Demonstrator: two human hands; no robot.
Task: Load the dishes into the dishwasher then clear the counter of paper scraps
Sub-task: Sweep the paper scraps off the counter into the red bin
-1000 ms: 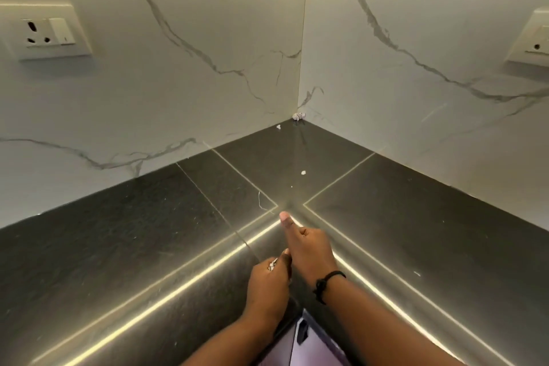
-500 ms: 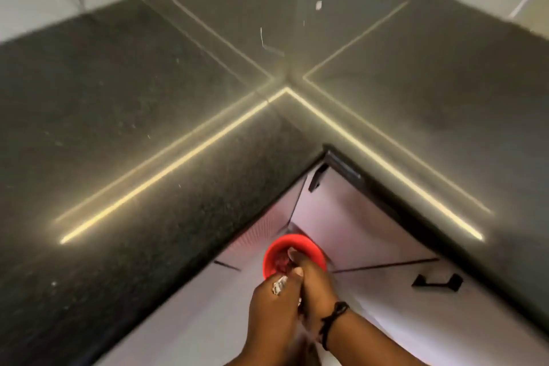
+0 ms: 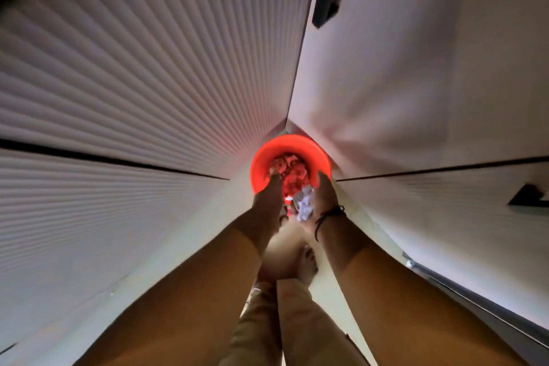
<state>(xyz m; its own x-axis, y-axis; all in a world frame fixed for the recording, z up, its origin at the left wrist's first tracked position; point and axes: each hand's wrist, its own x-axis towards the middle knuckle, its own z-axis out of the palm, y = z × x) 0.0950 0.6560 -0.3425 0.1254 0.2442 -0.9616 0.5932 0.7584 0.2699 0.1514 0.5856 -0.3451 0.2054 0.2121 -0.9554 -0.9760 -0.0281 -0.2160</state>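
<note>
- A red bin (image 3: 289, 157) stands on the floor in the corner where a ribbed cabinet front (image 3: 133, 68) meets a smooth one (image 3: 416, 68); crumpled scraps lie inside.
- The left hand (image 3: 269, 192) reaches over the near rim, fingertips into the bin; I cannot tell its grip.
- The right hand (image 3: 325, 194) cups white paper scraps (image 3: 306, 202) at the rim.
- Bare feet (image 3: 306, 264) stand on the narrow floor wedge just behind.
</note>
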